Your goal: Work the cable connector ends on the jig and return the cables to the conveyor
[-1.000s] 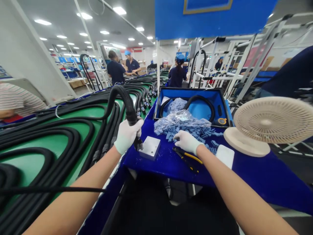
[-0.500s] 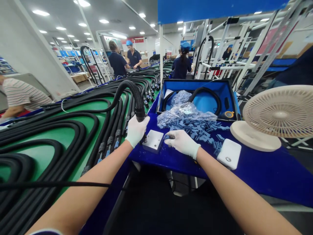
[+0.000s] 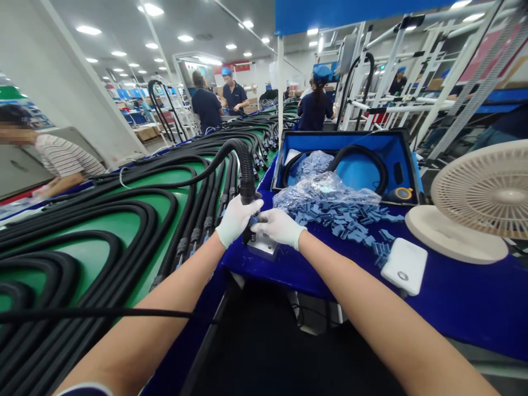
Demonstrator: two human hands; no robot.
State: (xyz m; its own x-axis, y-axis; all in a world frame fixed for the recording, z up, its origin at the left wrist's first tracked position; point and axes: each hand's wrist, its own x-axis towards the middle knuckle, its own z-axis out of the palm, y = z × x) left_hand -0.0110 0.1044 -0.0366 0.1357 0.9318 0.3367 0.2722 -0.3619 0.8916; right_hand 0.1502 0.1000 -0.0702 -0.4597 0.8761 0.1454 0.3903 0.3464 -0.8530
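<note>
My left hand (image 3: 235, 219), in a white glove, is wrapped round the end of a black corrugated hose (image 3: 245, 163) that arcs up from the green belt. My right hand (image 3: 279, 226), also gloved, is closed against the hose end, pinching a small blue piece (image 3: 253, 220) right at its tip. Both hands meet just above a small grey metal block (image 3: 264, 246) on the blue table. A pile of small blue parts (image 3: 342, 217) spilling from a clear plastic bag (image 3: 325, 190) lies just right of my hands.
Many black hoses (image 3: 103, 231) lie on the green conveyor (image 3: 124, 212) to the left. Behind the pile stands a blue bin (image 3: 396, 151). A white fan (image 3: 474, 203) and a white pad (image 3: 404, 265) sit to the right. Other workers (image 3: 206, 107) stand further back.
My right hand left the pile of blue parts with one piece and moved left to the hose end. My left hand kept its hold on the hose above the grey block.
</note>
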